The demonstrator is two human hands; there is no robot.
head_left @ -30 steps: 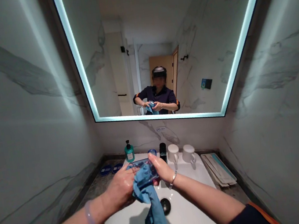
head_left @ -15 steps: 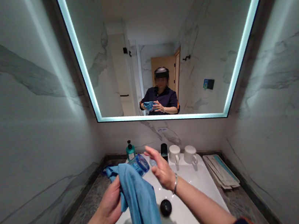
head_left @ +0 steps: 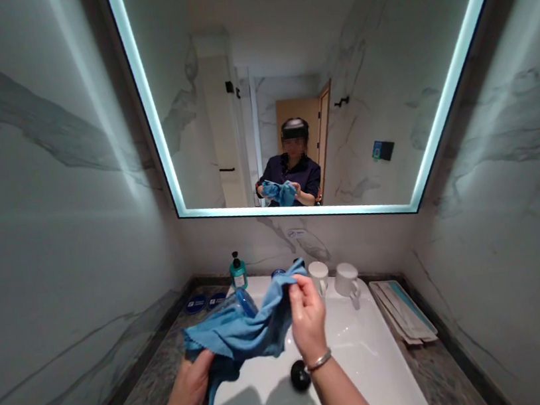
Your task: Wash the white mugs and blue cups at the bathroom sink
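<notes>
A blue cloth (head_left: 253, 335) stretches between my two hands above the white sink (head_left: 373, 362). My left hand (head_left: 190, 385) grips its left end from below, thumb on top. On the cloth rests a clear, blue-tinted glass (head_left: 246, 302), tipped on its side and partly wrapped; its body is mostly covered, so I cannot tell how my left fingers hold it. With fingertips pinched together, my right hand (head_left: 309, 317) holds the raised right corner of the cloth. A round black drain plug (head_left: 300, 376) shows beside my right wrist.
Behind the sink stand a green pump bottle (head_left: 238, 271) and two white mugs (head_left: 319, 275), (head_left: 346, 279). Round blue coasters (head_left: 196, 304) lie on the left counter. Flat packets (head_left: 403, 311) lie to the right. A lit mirror (head_left: 260, 130) hangs above, reflecting a person.
My right hand was apart from the cloth with fingers spread; now it pinches a corner. The cloth, which hung down, has been lifted and drawn to the right, across the glass.
</notes>
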